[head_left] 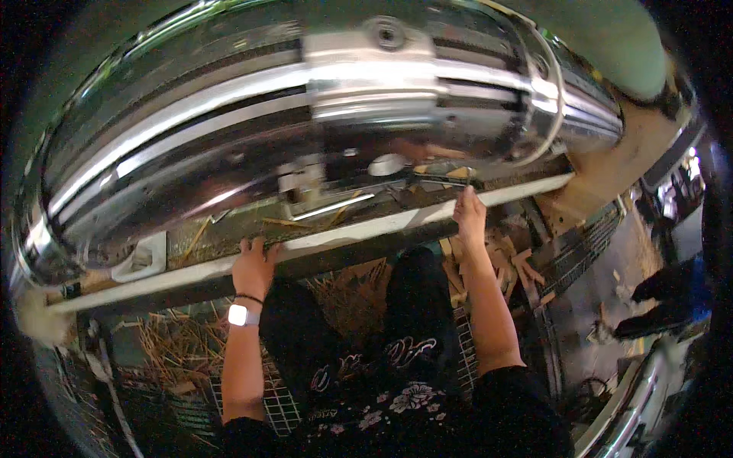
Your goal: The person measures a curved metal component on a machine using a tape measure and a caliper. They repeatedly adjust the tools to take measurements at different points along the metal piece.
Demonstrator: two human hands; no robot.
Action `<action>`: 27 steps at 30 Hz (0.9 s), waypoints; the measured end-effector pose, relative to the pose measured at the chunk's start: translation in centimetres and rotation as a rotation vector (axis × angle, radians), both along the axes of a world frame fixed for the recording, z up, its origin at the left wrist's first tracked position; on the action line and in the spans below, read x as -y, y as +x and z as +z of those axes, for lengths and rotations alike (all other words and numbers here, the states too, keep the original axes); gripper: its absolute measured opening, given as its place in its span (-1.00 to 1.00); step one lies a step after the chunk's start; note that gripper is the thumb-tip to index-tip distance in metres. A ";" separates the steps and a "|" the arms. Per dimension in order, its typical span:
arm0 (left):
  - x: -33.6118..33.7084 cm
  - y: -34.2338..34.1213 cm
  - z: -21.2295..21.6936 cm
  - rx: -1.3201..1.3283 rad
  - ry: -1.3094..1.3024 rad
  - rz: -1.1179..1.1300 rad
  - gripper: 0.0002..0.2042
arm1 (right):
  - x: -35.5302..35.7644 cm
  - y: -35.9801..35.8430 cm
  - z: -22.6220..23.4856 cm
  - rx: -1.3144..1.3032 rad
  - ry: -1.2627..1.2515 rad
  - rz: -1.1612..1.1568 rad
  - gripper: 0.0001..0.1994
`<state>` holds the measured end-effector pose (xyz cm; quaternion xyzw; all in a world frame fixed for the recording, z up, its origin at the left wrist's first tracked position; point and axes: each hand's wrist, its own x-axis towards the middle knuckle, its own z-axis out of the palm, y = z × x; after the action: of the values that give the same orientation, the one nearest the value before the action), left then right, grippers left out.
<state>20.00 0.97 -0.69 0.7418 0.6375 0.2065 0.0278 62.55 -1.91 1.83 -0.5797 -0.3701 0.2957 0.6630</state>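
Observation:
My left hand (255,267) rests on the long pale rail (343,235), its fingers apart and reaching over the edge. Farther right, my right hand (470,217) is raised at the same rail with its fingers closed. From them a thin dark rod-like tool (439,180) points left, under the big shiny metal roller (366,91); its exact kind is too blurred to tell. Between my hands, behind the rail, lie a bright metal strip (332,207) and several thin cardboard strips (286,223).
A white plastic container (145,258) stands behind the rail at the left. Cardboard scraps (175,351) lie below, around my legs and on wire grating (279,397). A person's dark-clad legs (660,301) show at the far right. Metal piping (634,412) curves at the lower right.

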 end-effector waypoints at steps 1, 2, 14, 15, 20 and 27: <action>-0.2 -0.3 -0.7 -0.038 0.053 0.017 -0.64 | -0.3 0.1 -0.4 -0.011 0.010 0.008 -0.65; 0.1 -0.8 -1.0 -0.081 0.103 0.038 -0.65 | -0.5 -0.1 -0.5 0.051 0.082 -0.005 -0.67; 0.0 -0.1 0.2 -0.125 0.012 0.012 -0.69 | 2.3 2.5 0.2 0.278 0.127 -0.042 -0.66; -0.2 -0.3 0.0 -0.150 0.015 0.001 -0.68 | 2.3 3.4 0.1 0.328 0.095 -0.072 -0.66; -0.7 -0.1 0.1 -0.130 -0.051 -0.028 -0.64 | 0.4 6.3 1.4 0.628 0.110 -0.114 -0.62; -1.0 -0.6 -0.3 -0.075 -0.040 -0.037 -0.64 | -0.5 7.9 1.8 0.854 0.068 -0.148 -0.62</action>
<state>19.37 1.97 -0.98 0.7599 0.6283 0.1652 0.0227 70.43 -1.44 3.59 -0.6529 -0.5782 -0.0313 0.4883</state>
